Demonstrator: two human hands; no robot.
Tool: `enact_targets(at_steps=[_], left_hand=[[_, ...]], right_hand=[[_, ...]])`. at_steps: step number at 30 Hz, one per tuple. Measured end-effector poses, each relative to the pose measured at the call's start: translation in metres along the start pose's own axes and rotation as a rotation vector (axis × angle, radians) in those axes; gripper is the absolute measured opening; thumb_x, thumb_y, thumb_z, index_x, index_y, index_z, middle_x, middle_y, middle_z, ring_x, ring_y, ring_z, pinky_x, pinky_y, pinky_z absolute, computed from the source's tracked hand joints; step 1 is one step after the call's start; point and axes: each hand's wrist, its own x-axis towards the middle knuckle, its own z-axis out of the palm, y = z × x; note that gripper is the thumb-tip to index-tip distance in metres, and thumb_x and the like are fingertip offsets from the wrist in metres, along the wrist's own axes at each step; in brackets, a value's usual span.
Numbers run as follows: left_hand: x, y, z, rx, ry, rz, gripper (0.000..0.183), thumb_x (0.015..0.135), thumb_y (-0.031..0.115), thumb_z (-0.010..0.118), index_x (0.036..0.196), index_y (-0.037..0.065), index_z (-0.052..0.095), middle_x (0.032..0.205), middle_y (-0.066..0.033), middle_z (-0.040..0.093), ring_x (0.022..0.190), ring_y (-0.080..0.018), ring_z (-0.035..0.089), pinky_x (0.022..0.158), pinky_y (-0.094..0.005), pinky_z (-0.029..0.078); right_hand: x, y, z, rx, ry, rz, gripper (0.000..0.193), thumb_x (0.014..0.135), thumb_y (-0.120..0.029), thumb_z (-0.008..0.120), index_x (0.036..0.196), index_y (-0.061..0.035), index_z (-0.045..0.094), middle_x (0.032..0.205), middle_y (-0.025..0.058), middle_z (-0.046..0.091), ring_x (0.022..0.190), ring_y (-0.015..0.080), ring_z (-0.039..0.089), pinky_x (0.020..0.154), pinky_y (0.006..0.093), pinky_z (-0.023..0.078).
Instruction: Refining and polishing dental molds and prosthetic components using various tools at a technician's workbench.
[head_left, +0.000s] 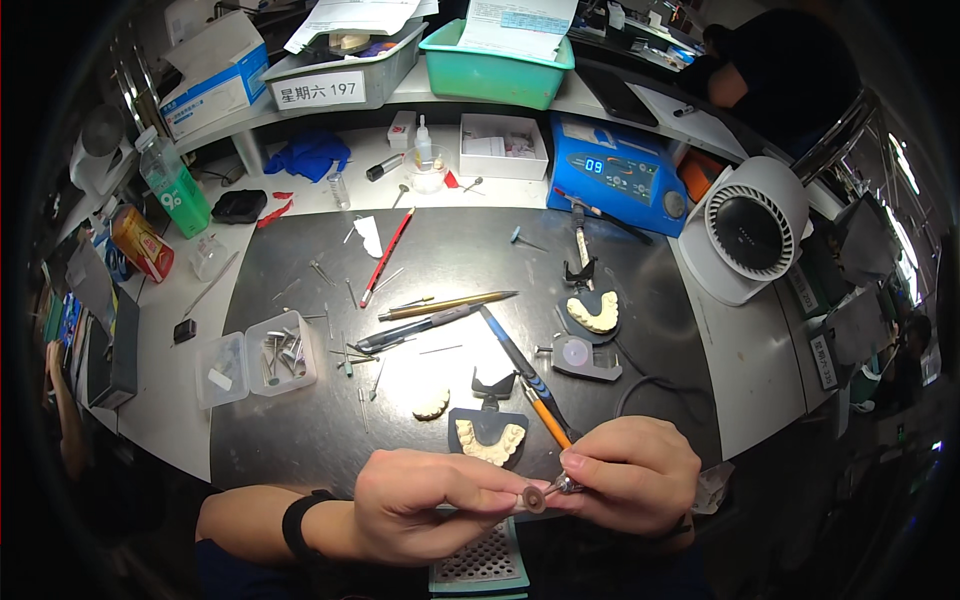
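Observation:
My right hand (632, 474) grips a metal rotary handpiece (566, 484) near its tip. A small round brown disc (535, 499) sits on the handpiece's end, pointing toward my left fingers. My left hand (425, 503) is closed in a pinch beside the disc; what it holds is too small and covered to make out. Just beyond the hands lies a cream dental model (490, 443) on a dark base. A smaller cream tooth piece (431, 403) rests to its left. Farther back is another dental arch model (592, 312) on a dark holder.
A clear box of burs (287, 352) stands at left among loose burs. Pens (447, 304) and a red pencil (388, 257) lie mid-mat. A blue control unit (617, 178) and a white fan (745, 230) stand at back right. A perforated tray (479, 566) sits below my hands.

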Motion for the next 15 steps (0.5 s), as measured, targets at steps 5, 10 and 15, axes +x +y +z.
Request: enact_targets(at_steps=[5,10,15], left_hand=[[-0.0002,0.0012,-0.0004,0.003,-0.021,0.005,0.019,0.082,-0.018,0.071,0.095,-0.005,0.070,0.098,-0.0269,0.076,0.098,-0.0374,0.077,0.087,-0.0421,0.063],[0.0006,0.0008,-0.0007,-0.013,-0.027,-0.006,0.020,0.081,-0.018,0.070,0.097,-0.005,0.070,0.099,-0.0265,0.076,0.098,-0.0376,0.077,0.088,-0.0419,0.063],[-0.0005,0.0027,-0.0014,0.028,-0.024,-0.003,0.025,0.080,-0.020,0.067,0.100,-0.005,0.070,0.099,-0.0258,0.076,0.098,-0.0371,0.077,0.088,-0.0412,0.063]], right_hand=[[-0.0015,-0.0003,0.0010,0.001,0.014,-0.010,0.039,0.069,-0.012,0.094,0.100,-0.0028,0.073,0.084,0.0074,0.071,0.068,0.0201,0.070,0.057,0.0286,0.055],[-0.0047,0.0022,0.0023,0.021,0.009,-0.015,0.038,0.068,-0.012,0.094,0.099,-0.0029,0.074,0.084,0.0073,0.071,0.068,0.0198,0.070,0.056,0.0287,0.055],[-0.0007,-0.0009,-0.0014,-0.024,0.029,0.020,0.041,0.068,-0.015,0.095,0.100,-0.0033,0.073,0.084,0.0075,0.071,0.067,0.0201,0.070,0.056,0.0288,0.055]])
